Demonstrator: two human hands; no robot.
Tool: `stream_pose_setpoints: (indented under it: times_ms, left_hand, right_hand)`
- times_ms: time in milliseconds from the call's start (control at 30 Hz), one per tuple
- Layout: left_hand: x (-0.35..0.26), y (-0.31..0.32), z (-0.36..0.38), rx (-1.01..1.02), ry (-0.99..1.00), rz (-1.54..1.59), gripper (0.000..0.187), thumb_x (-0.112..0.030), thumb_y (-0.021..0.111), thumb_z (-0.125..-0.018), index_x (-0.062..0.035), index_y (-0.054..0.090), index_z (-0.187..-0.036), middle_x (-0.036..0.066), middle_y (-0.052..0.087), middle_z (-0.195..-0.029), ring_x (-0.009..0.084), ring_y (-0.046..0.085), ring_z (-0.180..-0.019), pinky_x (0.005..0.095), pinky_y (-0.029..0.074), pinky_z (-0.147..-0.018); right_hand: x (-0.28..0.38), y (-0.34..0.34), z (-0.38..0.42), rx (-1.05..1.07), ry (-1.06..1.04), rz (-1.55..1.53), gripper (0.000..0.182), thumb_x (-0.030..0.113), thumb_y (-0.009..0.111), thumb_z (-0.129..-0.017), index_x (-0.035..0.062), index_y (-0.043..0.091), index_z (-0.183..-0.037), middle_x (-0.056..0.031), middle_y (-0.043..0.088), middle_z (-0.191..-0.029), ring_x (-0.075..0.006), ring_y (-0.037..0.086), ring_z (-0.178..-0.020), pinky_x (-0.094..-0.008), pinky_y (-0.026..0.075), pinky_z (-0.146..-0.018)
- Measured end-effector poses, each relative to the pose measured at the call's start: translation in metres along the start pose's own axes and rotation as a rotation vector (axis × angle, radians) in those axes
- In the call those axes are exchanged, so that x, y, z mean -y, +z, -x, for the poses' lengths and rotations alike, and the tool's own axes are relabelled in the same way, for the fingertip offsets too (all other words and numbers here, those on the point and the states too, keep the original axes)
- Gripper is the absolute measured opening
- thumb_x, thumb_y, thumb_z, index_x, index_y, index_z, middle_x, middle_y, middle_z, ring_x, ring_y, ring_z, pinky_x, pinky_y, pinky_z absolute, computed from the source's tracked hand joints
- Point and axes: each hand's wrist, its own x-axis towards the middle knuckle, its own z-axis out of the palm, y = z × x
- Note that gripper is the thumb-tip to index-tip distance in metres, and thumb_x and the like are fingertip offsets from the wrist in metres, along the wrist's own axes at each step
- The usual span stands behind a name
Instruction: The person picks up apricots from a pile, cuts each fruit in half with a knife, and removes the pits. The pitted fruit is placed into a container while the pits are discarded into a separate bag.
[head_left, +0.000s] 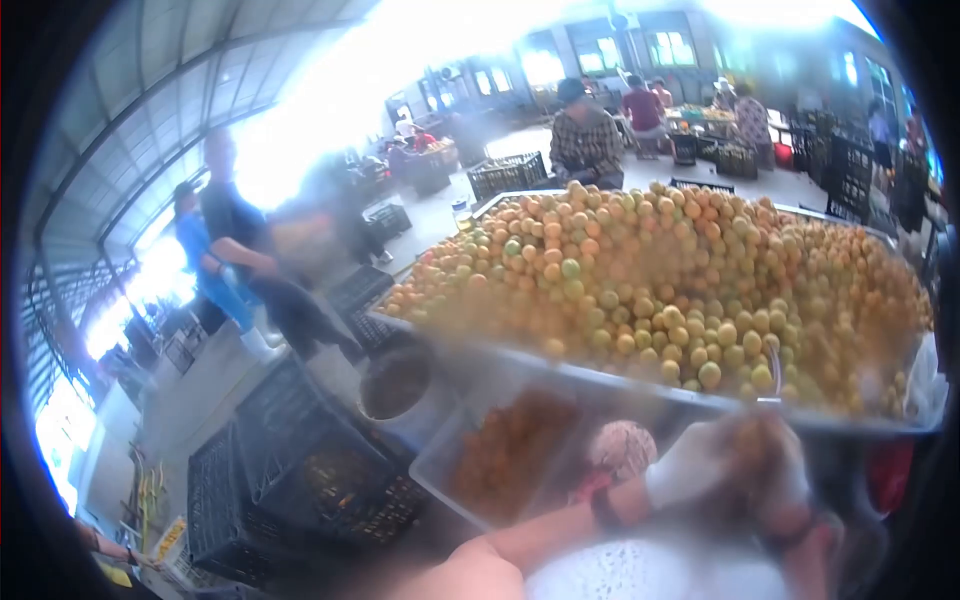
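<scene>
At the near edge of a large fruit-heaped table, both my hands are raised close together in pale gloves. Between my left hand (688, 468) and my right hand (785, 478) is a blurred brownish-orange clump of fruit (752, 448), with fingers of both hands closed around it. Its details are smeared by the lens. Just beyond them, a thin curved metal wire (776, 365) stands at the table's rim. The heap (640, 270) is of small round yellow, orange and greenish fruit. Left of my hands, a pale tub (440, 475) holds orange-brown pieces.
A dark bucket (395, 385) stands beyond the tub, and black plastic crates (225, 500) are stacked at the left. A clear plastic bag (925, 375) hangs at the table's right corner. One person (587, 135) sits across the heap; two people (235, 230) stand on the left.
</scene>
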Motion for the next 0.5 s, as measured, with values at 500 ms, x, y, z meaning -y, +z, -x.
stream_pose_setpoints:
  times_ms: [500]
  left_hand:
    - [0.011,-0.012,0.018,-0.187,-0.312,0.815,0.058,-0.029,0.068,-0.097,-0.0079,0.042,-0.144,0.004,0.060,-0.120,0.0134,0.061,-0.104,0.0286,0.054,-0.085]
  right_hand:
    - [0.007,0.002,-0.003,-0.137,-0.236,0.480,0.023,0.013,0.053,-0.099,0.0015,0.064,-0.116,-0.0031,0.064,-0.094,-0.0153,0.060,-0.083,-0.0293,0.052,-0.072]
